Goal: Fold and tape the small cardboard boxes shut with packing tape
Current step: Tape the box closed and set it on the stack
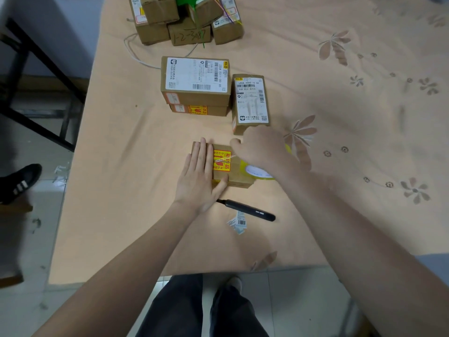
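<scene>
small box [237, 177]: brown, closed, flat on cloth, red-yellow sticker | tape roll [257, 171]: yellowish, against its right side

The left hand [200, 176] covers the left part of the small box [233, 177], hiding that top surface. The right hand [261, 148] conceals most of the tape roll [257, 171]; its finger positions cannot be determined. The stack of boxes [184, 25] at the far end is cut off by the top edge. Label print on the labelled box [195, 80] is too small to read. A black shoe [20, 182] is cut by the left edge.
</scene>
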Available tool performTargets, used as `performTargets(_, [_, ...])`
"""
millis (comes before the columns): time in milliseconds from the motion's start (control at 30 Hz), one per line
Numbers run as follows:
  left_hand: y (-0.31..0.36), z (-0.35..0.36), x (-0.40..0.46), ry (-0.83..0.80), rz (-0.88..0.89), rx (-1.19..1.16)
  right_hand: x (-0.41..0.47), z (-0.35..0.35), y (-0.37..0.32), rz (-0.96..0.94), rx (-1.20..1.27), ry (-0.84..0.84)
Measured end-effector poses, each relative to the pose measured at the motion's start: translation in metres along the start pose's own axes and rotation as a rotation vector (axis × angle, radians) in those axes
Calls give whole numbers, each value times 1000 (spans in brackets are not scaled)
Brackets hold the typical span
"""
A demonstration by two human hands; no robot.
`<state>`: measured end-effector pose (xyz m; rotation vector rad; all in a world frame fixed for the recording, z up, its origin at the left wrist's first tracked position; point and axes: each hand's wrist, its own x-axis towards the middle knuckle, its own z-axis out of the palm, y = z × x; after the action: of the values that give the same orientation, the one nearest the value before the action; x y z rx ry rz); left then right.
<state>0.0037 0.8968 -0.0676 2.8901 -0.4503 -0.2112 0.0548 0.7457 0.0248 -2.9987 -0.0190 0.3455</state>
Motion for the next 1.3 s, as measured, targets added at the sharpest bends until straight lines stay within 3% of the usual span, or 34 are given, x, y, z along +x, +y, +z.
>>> performTargets(233, [0,0,0,-35,-1,-8,-22,0,58,149,379,-53])
performTargets(367, [-2,1,-1,-31,10,-22,-25,9,60,157,552,82])
performTargets(733, [-1,0,0,-47,38,-16,-28,16,83,128,-16,113])
performTargets(1300, [-5,4,1,-6,123,32,-18,30,73,168,-97,12])
